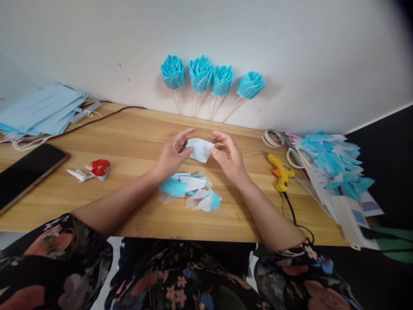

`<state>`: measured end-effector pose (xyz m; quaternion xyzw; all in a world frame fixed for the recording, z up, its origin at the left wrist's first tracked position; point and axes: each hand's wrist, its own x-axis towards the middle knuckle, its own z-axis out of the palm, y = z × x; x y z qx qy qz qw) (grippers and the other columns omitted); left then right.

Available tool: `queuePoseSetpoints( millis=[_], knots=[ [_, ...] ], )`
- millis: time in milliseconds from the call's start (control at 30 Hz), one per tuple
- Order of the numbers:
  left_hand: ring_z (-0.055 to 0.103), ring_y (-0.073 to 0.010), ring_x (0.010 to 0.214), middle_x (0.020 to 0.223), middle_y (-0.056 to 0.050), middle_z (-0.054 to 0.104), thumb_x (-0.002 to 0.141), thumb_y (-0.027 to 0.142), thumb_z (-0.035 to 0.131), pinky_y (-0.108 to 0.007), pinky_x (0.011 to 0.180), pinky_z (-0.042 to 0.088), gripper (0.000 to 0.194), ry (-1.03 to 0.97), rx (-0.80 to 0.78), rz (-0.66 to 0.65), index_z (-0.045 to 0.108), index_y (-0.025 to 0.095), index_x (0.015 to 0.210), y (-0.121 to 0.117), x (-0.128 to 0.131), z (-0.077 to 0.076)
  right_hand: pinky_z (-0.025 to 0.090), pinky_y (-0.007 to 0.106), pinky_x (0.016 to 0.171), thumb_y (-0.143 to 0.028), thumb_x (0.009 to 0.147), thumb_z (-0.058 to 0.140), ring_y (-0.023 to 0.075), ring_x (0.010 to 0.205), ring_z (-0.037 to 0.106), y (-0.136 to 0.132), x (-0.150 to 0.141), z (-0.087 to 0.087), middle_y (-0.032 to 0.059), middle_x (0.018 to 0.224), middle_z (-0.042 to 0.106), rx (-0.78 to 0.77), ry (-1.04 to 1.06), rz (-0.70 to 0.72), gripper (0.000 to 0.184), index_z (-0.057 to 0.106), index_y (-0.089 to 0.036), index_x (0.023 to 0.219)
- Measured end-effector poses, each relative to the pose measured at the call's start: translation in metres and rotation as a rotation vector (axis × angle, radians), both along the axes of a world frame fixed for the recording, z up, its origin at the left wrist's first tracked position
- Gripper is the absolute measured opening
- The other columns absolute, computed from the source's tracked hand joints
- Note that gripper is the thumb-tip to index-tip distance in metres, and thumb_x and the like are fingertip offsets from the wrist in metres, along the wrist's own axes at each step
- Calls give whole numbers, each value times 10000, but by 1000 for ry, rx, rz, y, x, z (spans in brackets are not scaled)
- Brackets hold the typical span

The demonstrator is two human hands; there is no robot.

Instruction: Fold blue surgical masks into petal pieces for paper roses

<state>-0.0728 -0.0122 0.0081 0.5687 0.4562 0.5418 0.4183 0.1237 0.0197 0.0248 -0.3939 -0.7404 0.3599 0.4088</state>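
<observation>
My left hand (172,155) and my right hand (227,157) hold one small pale-blue fabric piece (200,149) between them above the wooden table (135,137). Each hand pinches an end of it with thumb and fingertips. Just below my hands lies a loose pile of cut blue and white fabric pieces (190,191). Several finished blue fabric roses on thin sticks (209,82) lean against the white wall behind.
A yellow glue gun (281,172) with a black cord lies right of my hands, beside scissors (298,157), tape rolls (272,137) and a heap of blue scraps (335,165). Stacked blue face masks (38,110), a dark phone (27,172) and a red-and-white scrap (97,169) lie left.
</observation>
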Motion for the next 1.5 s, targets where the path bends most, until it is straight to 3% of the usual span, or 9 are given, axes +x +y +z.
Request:
queuePoseSetpoints(
  millis=[67, 233, 400, 533, 800, 967, 1100, 1300, 1500],
  knots=[
    [681, -169, 934, 1047, -84, 695, 871, 198, 589, -295, 824, 560, 572, 20, 16, -13, 484, 165, 1432, 0, 0, 0, 513, 378, 979, -454, 879, 645, 232, 1198, 609, 2, -1, -4, 72, 1288, 649, -50, 2, 32, 494, 538, -293, 1333],
    [686, -173, 923, 1119, -93, 686, 868, 209, 623, -292, 782, 571, 707, 20, 16, -65, 355, 232, 1522, 1, 0, -3, 535, 336, 799, -382, 871, 610, 182, 818, 626, 5, -2, -8, 23, 932, 655, -169, 4, 12, 423, 549, -281, 1277],
    [665, -133, 785, 1145, -114, 662, 866, 251, 646, -238, 634, 540, 790, -25, -39, -47, 260, 233, 1555, 8, -6, -12, 510, 295, 733, -294, 832, 602, 162, 762, 618, 12, 0, -13, -2, 871, 646, -243, -57, 22, 450, 554, -272, 1279],
    [626, -99, 733, 1114, -95, 654, 853, 271, 658, -218, 643, 521, 783, 80, 9, 21, 288, 237, 1543, 15, -13, -20, 509, 316, 755, -227, 813, 594, 157, 720, 616, 17, 2, -18, 7, 892, 681, -167, -238, -34, 501, 587, -254, 1313],
    [596, -102, 701, 1084, -93, 674, 880, 285, 645, -244, 657, 490, 722, 187, 86, 64, 335, 234, 1530, 19, -20, -25, 542, 420, 860, -248, 864, 581, 241, 875, 682, 23, 8, -23, 62, 1022, 751, 75, -500, -186, 469, 618, -258, 1332],
    [596, -101, 685, 1000, -69, 679, 848, 241, 671, -233, 635, 475, 686, 112, 120, 61, 409, 205, 1482, 24, -21, -31, 497, 510, 1028, -314, 919, 546, 296, 1163, 644, 24, 11, -25, 107, 1302, 692, 299, -484, -183, 436, 589, -230, 1346],
    [581, -88, 673, 995, -62, 685, 848, 210, 663, -223, 637, 475, 652, 110, 135, 61, 437, 209, 1460, 27, -22, -36, 451, 536, 1101, -348, 962, 495, 297, 1294, 576, 26, 15, -22, 119, 1379, 642, 399, -421, -208, 418, 570, -229, 1356],
    [594, -98, 683, 1003, -64, 699, 864, 193, 645, -238, 656, 487, 596, 152, 135, 50, 471, 216, 1433, 28, -23, -35, 547, 445, 948, -337, 982, 476, 243, 1111, 660, 23, 14, -8, 79, 1188, 720, 428, -272, -211, 299, 653, -257, 1211],
    [596, -98, 723, 1000, -56, 707, 864, 155, 609, -249, 726, 498, 512, 139, 141, 34, 547, 189, 1371, 21, -20, -23, 518, 333, 795, -317, 960, 535, 176, 871, 672, -4, 9, 35, 22, 951, 748, 311, -283, -35, 198, 712, -227, 961]
  ],
)
